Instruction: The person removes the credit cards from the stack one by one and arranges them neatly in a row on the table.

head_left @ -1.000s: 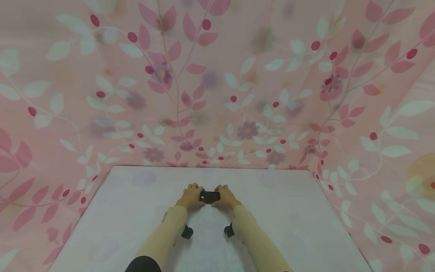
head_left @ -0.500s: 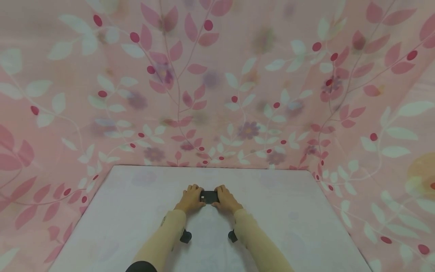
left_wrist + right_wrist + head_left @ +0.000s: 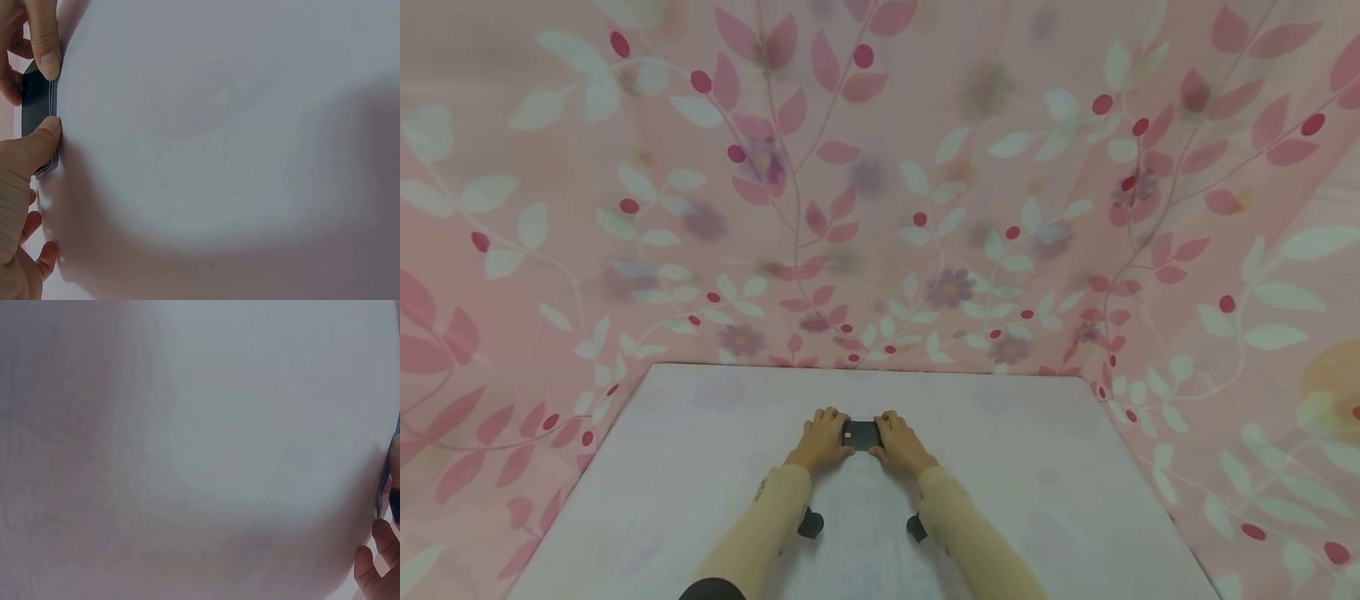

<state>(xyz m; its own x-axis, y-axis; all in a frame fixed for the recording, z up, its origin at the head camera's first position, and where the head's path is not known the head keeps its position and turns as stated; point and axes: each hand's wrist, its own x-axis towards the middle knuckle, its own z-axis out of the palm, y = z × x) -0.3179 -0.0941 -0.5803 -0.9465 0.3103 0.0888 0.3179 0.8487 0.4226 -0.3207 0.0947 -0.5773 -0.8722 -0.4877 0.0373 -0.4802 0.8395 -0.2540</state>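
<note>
A small stack of thin dark cards is held between both hands over the middle of the white table. Its layered edges show in the left wrist view, slightly uneven at one end. My left hand grips the stack's left end, thumb against the near edge and fingers on the far side. At the opposite end, my right hand pinches it in the same manner. Only a sliver of the stack shows at the right border of the right wrist view. Whether it touches the table cannot be told.
The white table has a pale, faint print on its cover. Behind and beside it hangs pink leaf-patterned cloth. Dark wrist cameras jut inward from both sleeves.
Both hands keep hold of the stack in nearly the same place. The right wrist has shifted slightly outward to the right, and the stack's top face looks a little lighter.
</note>
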